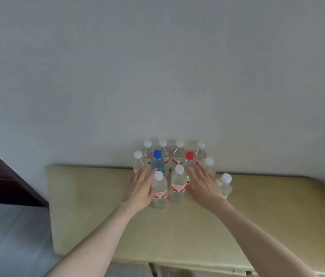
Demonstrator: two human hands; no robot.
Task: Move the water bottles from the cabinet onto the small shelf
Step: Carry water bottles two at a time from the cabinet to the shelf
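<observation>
Among the water bottles (174,172), both hands' fingers (142,172) spread straight, gripping nothing.

left hand (140,187): fingers straight, reaching forward | right hand (202,183): fingers spread, reaching forward

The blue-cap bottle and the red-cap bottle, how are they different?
The blue-cap bottle has a blue-tinted body, while the red-cap bottle is clear with a red label. The blue-cap bottle stands just beyond the left hand; the red-cap bottle stands partly behind the right hand. Both are upright on the cabinet, among white-cap bottles.
</observation>
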